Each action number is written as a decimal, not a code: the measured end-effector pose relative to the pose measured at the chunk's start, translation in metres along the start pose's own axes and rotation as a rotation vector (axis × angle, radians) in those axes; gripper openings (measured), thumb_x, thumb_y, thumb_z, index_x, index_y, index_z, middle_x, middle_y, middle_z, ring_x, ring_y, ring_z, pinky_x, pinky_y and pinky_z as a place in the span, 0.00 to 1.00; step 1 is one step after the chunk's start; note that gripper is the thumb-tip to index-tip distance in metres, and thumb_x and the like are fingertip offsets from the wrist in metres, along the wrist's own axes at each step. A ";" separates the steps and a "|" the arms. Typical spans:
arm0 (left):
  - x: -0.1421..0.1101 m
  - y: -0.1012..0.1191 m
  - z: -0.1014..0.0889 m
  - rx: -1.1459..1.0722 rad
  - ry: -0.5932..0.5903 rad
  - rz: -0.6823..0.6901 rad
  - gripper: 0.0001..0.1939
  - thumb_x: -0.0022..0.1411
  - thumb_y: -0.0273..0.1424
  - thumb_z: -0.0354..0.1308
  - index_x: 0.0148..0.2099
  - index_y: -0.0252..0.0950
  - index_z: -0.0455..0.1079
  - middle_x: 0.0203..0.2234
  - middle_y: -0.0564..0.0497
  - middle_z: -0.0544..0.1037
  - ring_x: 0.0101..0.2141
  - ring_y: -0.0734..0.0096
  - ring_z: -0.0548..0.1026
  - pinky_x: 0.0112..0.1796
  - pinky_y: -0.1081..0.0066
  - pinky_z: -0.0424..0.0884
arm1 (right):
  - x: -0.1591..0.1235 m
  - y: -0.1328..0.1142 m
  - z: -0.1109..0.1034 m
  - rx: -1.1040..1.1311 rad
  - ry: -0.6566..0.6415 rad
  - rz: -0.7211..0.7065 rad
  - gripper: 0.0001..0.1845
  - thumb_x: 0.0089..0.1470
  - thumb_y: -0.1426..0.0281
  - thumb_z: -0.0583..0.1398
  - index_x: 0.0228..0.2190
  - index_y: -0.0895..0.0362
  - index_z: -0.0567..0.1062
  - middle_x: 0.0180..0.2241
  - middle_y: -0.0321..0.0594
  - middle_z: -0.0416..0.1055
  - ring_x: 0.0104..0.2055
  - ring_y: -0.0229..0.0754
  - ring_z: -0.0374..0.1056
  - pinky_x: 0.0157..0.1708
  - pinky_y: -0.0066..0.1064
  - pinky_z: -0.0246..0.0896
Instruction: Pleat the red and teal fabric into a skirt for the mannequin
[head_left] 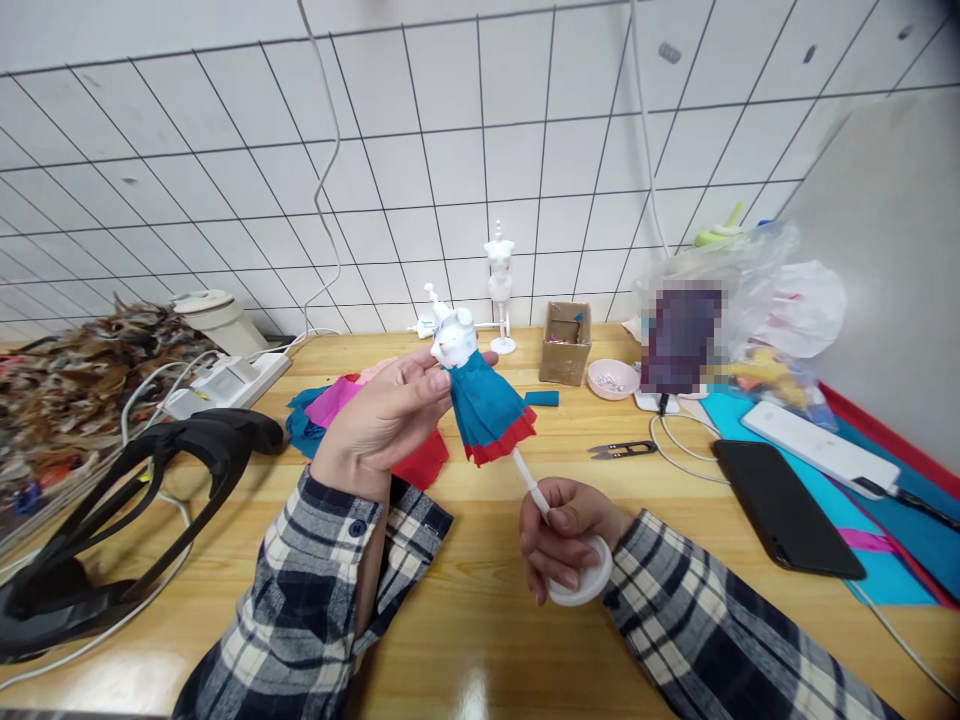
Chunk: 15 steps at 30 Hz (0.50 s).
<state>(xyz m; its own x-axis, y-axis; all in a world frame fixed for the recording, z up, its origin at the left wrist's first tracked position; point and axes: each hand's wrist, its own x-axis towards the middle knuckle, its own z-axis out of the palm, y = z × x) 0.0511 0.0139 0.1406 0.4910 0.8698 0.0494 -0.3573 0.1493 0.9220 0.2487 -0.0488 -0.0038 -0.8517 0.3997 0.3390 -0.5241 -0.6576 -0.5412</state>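
A small white mannequin [454, 338] on a stand is held tilted in the air, its neck end pointing up and left. It wears a teal skirt [487, 405] with a red lower edge. My left hand [394, 405] pinches it at the waist, thumb in front by the skirt's top. Lower down, my right hand [566, 535] is closed around the white stand pole, with the round base against the palm. Behind my left hand lie crumpled teal, pink and red pieces [420, 460], partly covered by it.
A second white mannequin [499, 285] stands by the tiled wall. Right of it are a cardboard box [565, 343], a pink bowl of beads [613, 379] and thread snips [622, 450]. A black phone [787, 505] lies at right; a black headset frame [150, 510] and power strip [229, 385] at left.
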 end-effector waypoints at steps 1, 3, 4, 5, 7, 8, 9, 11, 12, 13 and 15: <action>0.001 -0.001 0.000 0.001 0.002 0.001 0.29 0.44 0.33 0.74 0.50 0.35 0.73 0.40 0.44 0.81 0.49 0.55 0.75 0.49 0.62 0.71 | 0.000 0.000 -0.001 0.001 -0.003 0.004 0.17 0.57 0.63 0.62 0.40 0.65 0.77 0.12 0.30 0.63 0.20 0.35 0.66 0.35 0.36 0.71; 0.002 -0.003 -0.001 0.003 0.040 0.019 0.29 0.45 0.33 0.74 0.51 0.36 0.73 0.38 0.46 0.82 0.43 0.60 0.78 0.45 0.65 0.73 | -0.001 0.000 -0.002 -0.005 -0.001 0.016 0.17 0.57 0.63 0.62 0.40 0.66 0.77 0.12 0.31 0.64 0.21 0.35 0.66 0.36 0.36 0.71; 0.002 -0.004 -0.001 0.004 0.057 0.025 0.30 0.45 0.33 0.74 0.51 0.37 0.73 0.37 0.47 0.82 0.39 0.63 0.79 0.43 0.67 0.73 | -0.001 0.001 -0.003 -0.006 0.000 0.019 0.17 0.57 0.63 0.62 0.41 0.66 0.77 0.12 0.31 0.64 0.21 0.36 0.66 0.36 0.36 0.71; 0.003 -0.005 0.000 0.004 0.068 0.031 0.31 0.44 0.33 0.74 0.52 0.37 0.73 0.36 0.47 0.82 0.36 0.66 0.79 0.41 0.68 0.73 | -0.001 0.001 -0.003 -0.006 -0.001 0.021 0.18 0.57 0.63 0.62 0.41 0.66 0.77 0.12 0.31 0.64 0.21 0.36 0.66 0.36 0.37 0.71; 0.004 -0.007 0.002 -0.001 0.084 0.056 0.32 0.42 0.33 0.75 0.51 0.36 0.73 0.34 0.48 0.82 0.33 0.68 0.79 0.38 0.71 0.73 | -0.001 0.001 -0.003 -0.003 -0.004 0.018 0.18 0.57 0.63 0.62 0.42 0.66 0.77 0.12 0.30 0.64 0.21 0.36 0.66 0.36 0.37 0.71; 0.004 -0.008 0.003 -0.006 0.094 0.076 0.32 0.41 0.33 0.76 0.51 0.35 0.73 0.32 0.49 0.82 0.32 0.69 0.79 0.37 0.72 0.73 | -0.001 0.001 -0.003 -0.003 -0.007 0.016 0.18 0.57 0.63 0.62 0.42 0.66 0.77 0.12 0.31 0.64 0.21 0.35 0.66 0.36 0.36 0.71; 0.005 -0.009 0.005 -0.011 0.107 0.100 0.32 0.40 0.33 0.76 0.49 0.35 0.74 0.32 0.49 0.82 0.32 0.70 0.79 0.37 0.73 0.73 | -0.001 0.001 -0.003 -0.002 -0.009 0.014 0.18 0.57 0.63 0.62 0.42 0.66 0.77 0.12 0.30 0.64 0.21 0.35 0.66 0.36 0.36 0.71; 0.006 -0.011 0.009 -0.016 0.135 0.142 0.29 0.40 0.33 0.76 0.46 0.34 0.75 0.31 0.50 0.81 0.33 0.69 0.79 0.38 0.73 0.73 | -0.001 0.002 -0.004 0.005 -0.006 0.014 0.18 0.56 0.63 0.63 0.41 0.66 0.77 0.11 0.30 0.63 0.20 0.35 0.65 0.36 0.37 0.71; 0.006 -0.012 0.010 -0.014 0.150 0.156 0.27 0.39 0.33 0.76 0.43 0.34 0.75 0.31 0.50 0.81 0.34 0.69 0.79 0.38 0.73 0.73 | -0.002 0.002 -0.004 0.011 -0.003 0.017 0.18 0.56 0.63 0.63 0.41 0.66 0.77 0.11 0.30 0.63 0.20 0.36 0.65 0.35 0.37 0.71; 0.007 -0.013 0.012 -0.011 0.161 0.166 0.26 0.39 0.34 0.76 0.42 0.33 0.75 0.31 0.50 0.81 0.35 0.68 0.79 0.39 0.73 0.73 | -0.002 0.002 -0.005 0.020 -0.004 0.021 0.18 0.56 0.63 0.63 0.40 0.66 0.76 0.11 0.30 0.63 0.20 0.36 0.65 0.35 0.37 0.71; 0.007 -0.013 0.012 -0.001 0.162 0.159 0.24 0.39 0.35 0.76 0.40 0.33 0.76 0.31 0.49 0.81 0.35 0.67 0.79 0.38 0.72 0.73 | -0.002 0.001 -0.004 0.036 -0.025 0.025 0.18 0.55 0.62 0.63 0.40 0.65 0.76 0.10 0.30 0.62 0.19 0.36 0.65 0.34 0.37 0.71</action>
<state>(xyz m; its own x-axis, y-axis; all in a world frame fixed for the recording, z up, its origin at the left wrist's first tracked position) 0.0689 0.0125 0.1341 0.2945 0.9465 0.1317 -0.4204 0.0045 0.9073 0.2498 -0.0479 -0.0084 -0.8639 0.3672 0.3448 -0.5016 -0.6898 -0.5221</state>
